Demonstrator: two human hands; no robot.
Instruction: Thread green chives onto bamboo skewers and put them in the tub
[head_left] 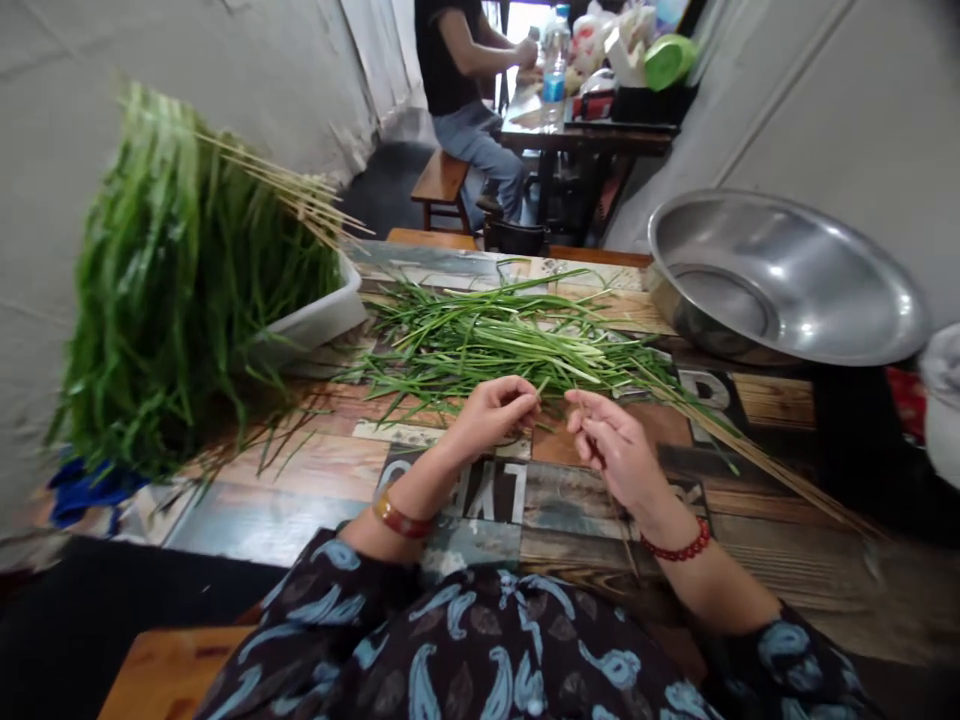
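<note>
Chives [517, 345] lie on the bench [566, 490] just beyond both hands, long axis mostly crosswise, neither hand clearly nearer. Left hand [495, 412] pinches a green stalk [543, 387]; right hand's [613, 445] fingers are closed on what looks like a skewer [627, 540], pointing back toward the body.

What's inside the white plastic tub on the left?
Long, thin green stalks heap over the white plastic tub, pale wooden sticks among them at top. The stalks hide its bottom.
</note>
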